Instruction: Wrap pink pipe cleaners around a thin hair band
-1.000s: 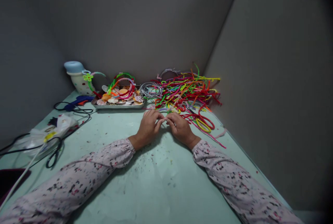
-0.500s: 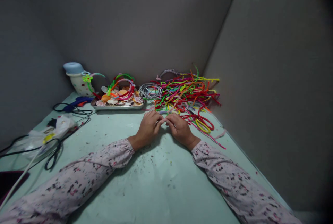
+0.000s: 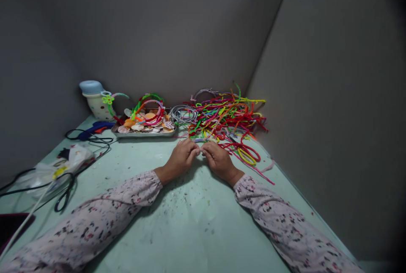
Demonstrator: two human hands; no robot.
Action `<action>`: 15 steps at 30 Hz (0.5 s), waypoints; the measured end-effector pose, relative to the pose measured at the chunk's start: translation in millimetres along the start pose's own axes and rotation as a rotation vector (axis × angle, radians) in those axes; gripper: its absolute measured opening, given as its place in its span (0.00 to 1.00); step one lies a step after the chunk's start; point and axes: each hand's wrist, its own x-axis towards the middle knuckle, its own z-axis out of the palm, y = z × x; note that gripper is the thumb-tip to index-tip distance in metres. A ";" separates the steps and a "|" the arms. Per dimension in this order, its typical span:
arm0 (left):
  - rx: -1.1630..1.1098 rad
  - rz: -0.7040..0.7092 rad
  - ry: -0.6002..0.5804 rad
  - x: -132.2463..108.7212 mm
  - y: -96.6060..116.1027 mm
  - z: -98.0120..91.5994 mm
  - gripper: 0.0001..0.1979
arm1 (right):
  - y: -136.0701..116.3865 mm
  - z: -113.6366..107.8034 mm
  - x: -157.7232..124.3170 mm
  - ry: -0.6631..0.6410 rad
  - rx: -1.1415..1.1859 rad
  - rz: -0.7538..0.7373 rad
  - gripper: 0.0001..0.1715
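My left hand (image 3: 180,156) and my right hand (image 3: 220,161) meet over the middle of the table, thumbs and fingertips pinched together and almost touching. Whatever is between the fingertips is too small and covered to make out. Just beyond the fingers shows a short lilac and pale yellow fuzzy arc (image 3: 200,140), like a wrapped pipe cleaner; whether my fingers grip it I cannot tell. Close by on the right lie red and yellow pipe cleaner loops (image 3: 249,154). Behind my hands is a tangled heap of colourful pipe cleaners (image 3: 228,114).
A metal tray (image 3: 144,135) holds shells and fuzzy wrapped hoops (image 3: 151,103). Coiled grey wire (image 3: 184,114) sits beside it. At the left are a blue-lidded cup (image 3: 97,101), a blue tool (image 3: 95,129), black cables (image 3: 65,199) and a plastic bag (image 3: 76,154). Grey walls (image 3: 323,116) enclose the table.
The view has tilted slightly, so the things on the table appear a little lower. Both hands keep nearly the same pinched pose.
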 end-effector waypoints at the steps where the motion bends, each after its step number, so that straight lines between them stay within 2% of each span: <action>1: -0.005 0.002 -0.011 0.2 0.0 -0.4 0.11 | 0.1 0.0 0.0 -0.007 -0.003 -0.001 0.10; 7: -0.032 0.012 -0.057 1.8 0.9 -4.6 0.11 | 0.2 0.0 0.2 -0.020 -0.004 -0.021 0.11; 15: -0.154 -0.012 -0.052 1.7 -0.6 -5.4 0.13 | -0.8 -0.3 0.4 0.005 0.031 -0.020 0.09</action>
